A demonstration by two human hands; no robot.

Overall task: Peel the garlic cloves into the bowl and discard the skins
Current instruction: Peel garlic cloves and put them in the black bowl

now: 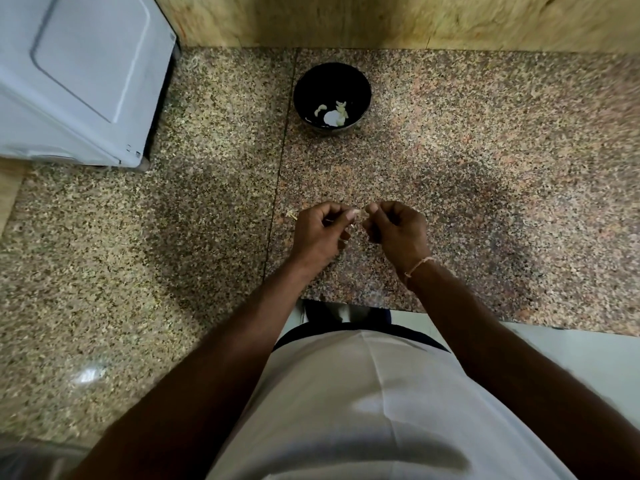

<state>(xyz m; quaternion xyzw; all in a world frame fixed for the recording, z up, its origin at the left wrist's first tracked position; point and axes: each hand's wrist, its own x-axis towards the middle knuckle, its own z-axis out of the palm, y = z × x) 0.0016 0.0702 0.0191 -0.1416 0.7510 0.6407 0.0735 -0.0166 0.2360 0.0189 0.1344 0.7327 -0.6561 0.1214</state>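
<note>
Head view: bowl (332, 98) beyond hands; white appliance (83, 77) far left.

Over the speckled worktop (450, 168), both hands, left hand (320, 233) and right hand (398, 233), pinch a garlic clove (360, 216) between them, well apart from the black bowl (332, 77) holding peeled cloves (334, 114).

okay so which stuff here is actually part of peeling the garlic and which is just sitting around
Part of the job:
left hand and right hand, pinching a garlic clove between them
black bowl holding peeled garlic
skin scrap on the granite counter

Just lying about:
white appliance
wooden back panel
</note>
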